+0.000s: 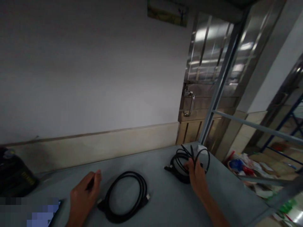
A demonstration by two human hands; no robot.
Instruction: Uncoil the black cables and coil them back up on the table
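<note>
A coiled black cable (125, 219) with plugs at its ends lies on the grey table surface (163, 205), just right of my left hand. My left hand (84, 195) is raised beside it, fingers curled in; a dark patch shows between thumb and fingers, and I cannot make out whether it is an object or shadow. Farther right, my right hand (197, 176) pinches a loop of a second black cable (178, 175), a looser bundle near the table's back right corner. The hand hides part of that bundle.
A black bag-like object (16, 173) stands at the far left, with a phone-like device (55, 212) in front. A small white item (202, 149) sits behind the right bundle. A metal bed-frame post (219, 85) rises at the right corner; beyond it is a cluttered pile (251, 167).
</note>
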